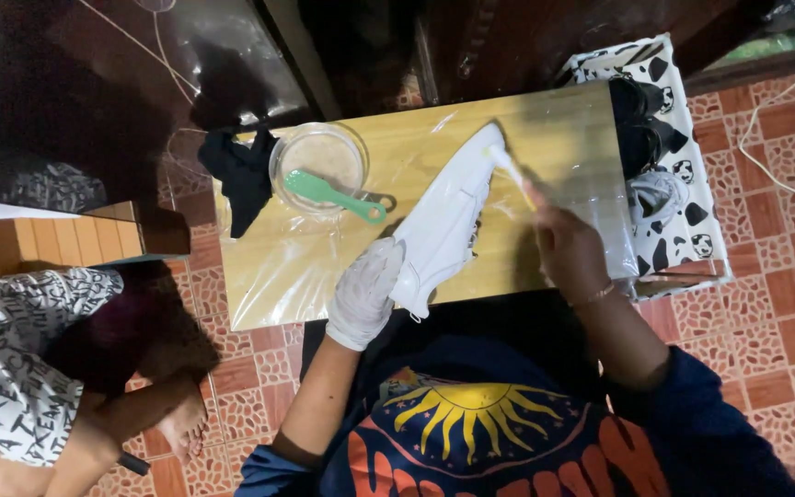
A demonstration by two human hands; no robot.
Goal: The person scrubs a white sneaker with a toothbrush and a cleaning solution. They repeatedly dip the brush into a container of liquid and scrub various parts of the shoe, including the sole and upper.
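Here, gloved left hand [363, 293] grips white sneaker [446, 217]; right hand [568, 247] clamps a toothbrush [515, 173] against it.

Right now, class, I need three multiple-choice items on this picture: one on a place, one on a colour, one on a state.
1. Where does the green brush lie?
A. across the bowl
B. on the floor
C. in the box

2. What colour is the shoe?
A. black
B. white
C. red

3. Which hand wears a glove?
A. both
B. right hand
C. left hand

Key: 1 A, its head rests over the bowl; 2 B, the shoe is all white; 3 C, only the left is gloved.
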